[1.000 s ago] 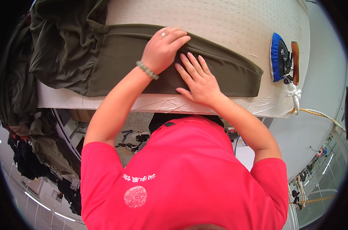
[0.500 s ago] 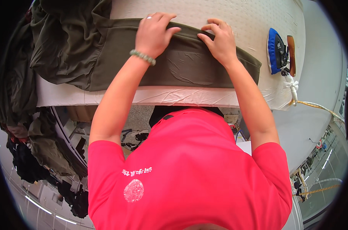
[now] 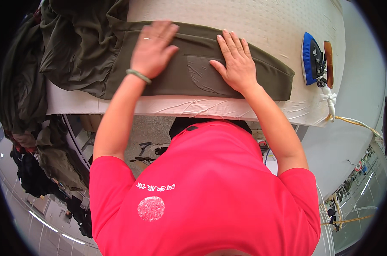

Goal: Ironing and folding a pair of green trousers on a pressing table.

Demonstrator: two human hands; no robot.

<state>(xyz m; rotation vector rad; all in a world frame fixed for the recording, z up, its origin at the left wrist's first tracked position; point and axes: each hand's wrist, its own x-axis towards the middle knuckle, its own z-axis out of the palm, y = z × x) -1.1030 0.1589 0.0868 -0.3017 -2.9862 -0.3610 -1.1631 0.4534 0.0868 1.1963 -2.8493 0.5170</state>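
Observation:
A dark olive garment [image 3: 168,83] lies across the pale padded table, one long tapering section, like a sleeve or leg, stretched flat toward the right. My left hand [image 3: 153,49], a little blurred, rests on this section near its far edge, fingers extended. To its right, my right hand [image 3: 236,62] presses flat on the cloth, fingers reaching the far edge and thumb out to the left. Between the hands and below them shows a wrinkled patch [image 3: 204,74] on the cloth. The garment's bulk [image 3: 78,47] is bunched at the left.
An iron [image 3: 315,59] with a blue cover stands at the table's right side, its cord [image 3: 355,121] running off right. The padded table [image 3: 176,106] has its near edge before me. More dark garments [image 3: 20,81] hang at the left, beyond the table.
Both hands have gone from curled fingers at the far edge to flat on the cloth. My left hand has shifted left. The olive section lies flatter along its far edge.

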